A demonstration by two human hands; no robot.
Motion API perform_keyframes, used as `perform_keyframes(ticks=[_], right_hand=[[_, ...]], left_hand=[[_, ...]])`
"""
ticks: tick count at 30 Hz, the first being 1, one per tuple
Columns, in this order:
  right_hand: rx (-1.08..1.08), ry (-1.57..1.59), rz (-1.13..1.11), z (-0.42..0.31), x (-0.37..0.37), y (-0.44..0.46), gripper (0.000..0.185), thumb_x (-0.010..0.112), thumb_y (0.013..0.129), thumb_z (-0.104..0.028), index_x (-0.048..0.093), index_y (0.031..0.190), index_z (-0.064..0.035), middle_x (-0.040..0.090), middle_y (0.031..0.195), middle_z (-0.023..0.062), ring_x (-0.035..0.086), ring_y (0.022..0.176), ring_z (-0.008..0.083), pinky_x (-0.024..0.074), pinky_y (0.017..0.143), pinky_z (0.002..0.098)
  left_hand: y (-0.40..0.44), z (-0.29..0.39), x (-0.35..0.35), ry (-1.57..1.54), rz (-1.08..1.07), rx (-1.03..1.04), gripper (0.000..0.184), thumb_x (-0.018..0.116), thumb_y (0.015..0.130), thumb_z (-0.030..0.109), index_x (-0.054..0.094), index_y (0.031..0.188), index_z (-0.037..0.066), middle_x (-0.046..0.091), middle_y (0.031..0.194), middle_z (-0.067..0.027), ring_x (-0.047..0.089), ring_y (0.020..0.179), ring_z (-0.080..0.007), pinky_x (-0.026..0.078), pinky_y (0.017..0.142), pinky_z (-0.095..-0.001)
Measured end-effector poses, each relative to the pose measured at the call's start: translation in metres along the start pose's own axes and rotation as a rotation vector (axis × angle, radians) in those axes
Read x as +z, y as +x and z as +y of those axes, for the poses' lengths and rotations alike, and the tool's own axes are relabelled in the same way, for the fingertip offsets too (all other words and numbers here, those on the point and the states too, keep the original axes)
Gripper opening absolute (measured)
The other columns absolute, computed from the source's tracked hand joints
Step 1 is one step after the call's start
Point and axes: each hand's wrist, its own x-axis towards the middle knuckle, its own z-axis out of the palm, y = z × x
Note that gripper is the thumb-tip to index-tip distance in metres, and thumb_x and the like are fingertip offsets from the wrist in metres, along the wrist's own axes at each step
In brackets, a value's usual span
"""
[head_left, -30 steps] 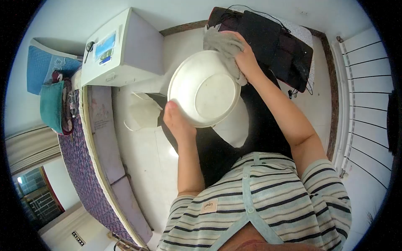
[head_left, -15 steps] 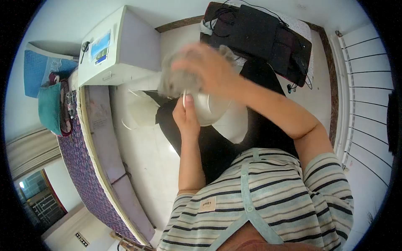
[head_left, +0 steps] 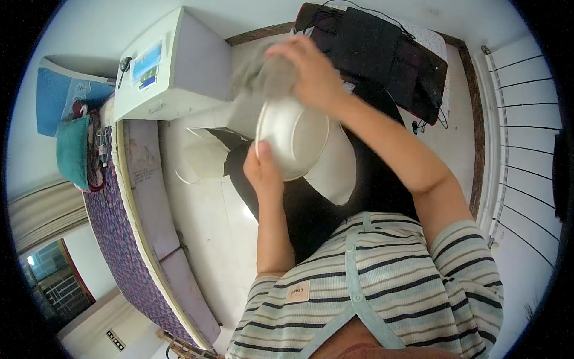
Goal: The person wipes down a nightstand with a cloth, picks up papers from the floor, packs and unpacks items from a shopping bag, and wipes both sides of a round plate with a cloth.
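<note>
A white bowl point(head_left: 293, 140) is tilted on its side above my lap, its round base facing right. My left hand point(head_left: 263, 167) grips the rim at the lower left, thumb on the outer wall. At the bowl's upper edge, my right hand point(head_left: 311, 72) is closed on a grey cloth point(head_left: 266, 75). Both the cloth and the fingertips are blurred by motion. Part of the bowl's upper side is hidden behind the cloth and hand.
A white cabinet point(head_left: 200, 66) stands at the upper left, beside a bed point(head_left: 128, 239). A white bag point(head_left: 203, 158) is on the floor. Black items with cables point(head_left: 371, 45) lie at the top, and a radiator point(head_left: 526, 143) is at the right.
The bowl has turned from facing its base upward to a sideways tilt. My right hand and the cloth have moved left from the bowl's right side, then slightly up.
</note>
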Motion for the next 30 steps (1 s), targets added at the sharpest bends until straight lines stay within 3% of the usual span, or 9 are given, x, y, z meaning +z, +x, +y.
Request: perform_keyframes(ticks=[3, 5, 6, 8, 14, 17, 21, 24, 30], right_hand=[[-0.002, 0.126, -0.006, 0.067, -0.002, -0.001, 0.038, 0.053, 0.076, -0.003, 0.053, 0.112, -0.0147, 0.050, 0.114, 0.0084, 0.049, 0.108, 0.0227, 0.0374, 0.094, 0.0328], [0.565, 0.650, -0.070, 0.055, -0.011, -0.021, 0.036, 0.052, 0.080, -0.009, 0.051, 0.116, -0.0119, 0.050, 0.117, 0.0069, 0.048, 0.110, 0.0187, 0.0372, 0.095, 0.0308], [0.559, 0.651, -0.078, 0.054, -0.016, -0.026, 0.036, 0.052, 0.080, -0.009, 0.051, 0.116, -0.0119, 0.050, 0.117, 0.0069, 0.048, 0.110, 0.0187, 0.0372, 0.095, 0.0308], [0.700, 1.152, 0.104, 0.051, -0.021, -0.034, 0.038, 0.054, 0.081, -0.011, 0.049, 0.119, -0.0117, 0.051, 0.117, 0.0073, 0.050, 0.107, 0.0172, 0.0400, 0.092, 0.0303], [0.562, 0.810, -0.009, 0.052, -0.027, -0.036, 0.036, 0.058, 0.080, -0.016, 0.053, 0.115, -0.0108, 0.056, 0.111, 0.0051, 0.053, 0.102, 0.0149, 0.0419, 0.088, 0.0266], [0.488, 0.778, -0.090, 0.071, -0.040, -0.019, 0.034, 0.059, 0.080, -0.015, 0.056, 0.113, -0.0106, 0.059, 0.106, 0.0036, 0.054, 0.099, 0.0138, 0.0425, 0.087, 0.0264], [0.420, 0.859, -0.161, 0.060, -0.052, -0.001, 0.032, 0.059, 0.080, -0.015, 0.057, 0.112, -0.0109, 0.060, 0.105, 0.0024, 0.056, 0.095, 0.0135, 0.0442, 0.086, 0.0275], [0.380, 0.787, -0.149, 0.043, -0.057, 0.010, 0.022, 0.053, 0.085, -0.017, 0.059, 0.106, -0.0099, 0.060, 0.101, 0.0022, 0.057, 0.092, 0.0111, 0.0464, 0.084, 0.0269], [0.338, 0.424, -0.244, 0.038, -0.061, 0.015, 0.026, 0.060, 0.079, -0.009, 0.059, 0.105, -0.0113, 0.059, 0.103, 0.0020, 0.054, 0.097, 0.0127, 0.0412, 0.089, 0.0276]], left_hand=[[0.008, -0.007, -0.009, -0.201, 0.128, -0.061, 0.045, 0.041, 0.092, 0.038, 0.055, 0.096, -0.005, 0.057, 0.086, -0.0090, 0.051, 0.078, -0.0143, 0.042, 0.069, -0.0276], [0.011, -0.004, -0.007, -0.285, 0.155, -0.072, 0.047, 0.040, 0.092, 0.039, 0.053, 0.100, -0.005, 0.057, 0.089, -0.0101, 0.052, 0.080, -0.0157, 0.043, 0.071, -0.0284], [0.011, -0.004, -0.006, -0.370, 0.146, -0.111, 0.047, 0.039, 0.092, 0.039, 0.050, 0.105, -0.005, 0.056, 0.095, -0.0112, 0.053, 0.085, -0.0171, 0.043, 0.074, -0.0292], [0.012, -0.002, -0.002, -0.446, 0.134, -0.149, 0.048, 0.038, 0.093, 0.039, 0.047, 0.110, -0.005, 0.055, 0.100, -0.0123, 0.053, 0.089, -0.0184, 0.043, 0.077, -0.0299], [0.010, -0.003, -0.002, -0.617, 0.163, -0.187, 0.048, 0.040, 0.092, 0.034, 0.037, 0.119, -0.005, 0.047, 0.115, -0.0146, 0.049, 0.102, -0.0196, 0.041, 0.085, -0.0315], [0.025, -0.010, -0.024, -0.361, -0.146, 0.002, 0.052, 0.053, 0.086, 0.031, 0.038, 0.121, -0.004, 0.048, 0.117, -0.0145, 0.047, 0.109, -0.0230, 0.036, 0.092, -0.0355], [0.050, 0.011, -0.030, -0.432, -0.323, -0.100, 0.053, 0.051, 0.086, 0.032, 0.038, 0.125, -0.002, 0.049, 0.119, -0.0148, 0.047, 0.111, -0.0236, 0.037, 0.095, -0.0364], [0.070, 0.010, -0.044, -0.679, -0.456, -0.178, 0.052, 0.051, 0.086, 0.031, 0.039, 0.123, -0.004, 0.051, 0.117, -0.0148, 0.049, 0.109, -0.0247, 0.039, 0.094, -0.0382], [0.064, 0.029, -0.020, -0.645, -0.319, -0.307, 0.041, 0.062, 0.079, 0.014, 0.050, 0.112, -0.006, 0.060, 0.100, -0.0145, 0.060, 0.089, -0.0208, 0.048, 0.078, -0.0312]])
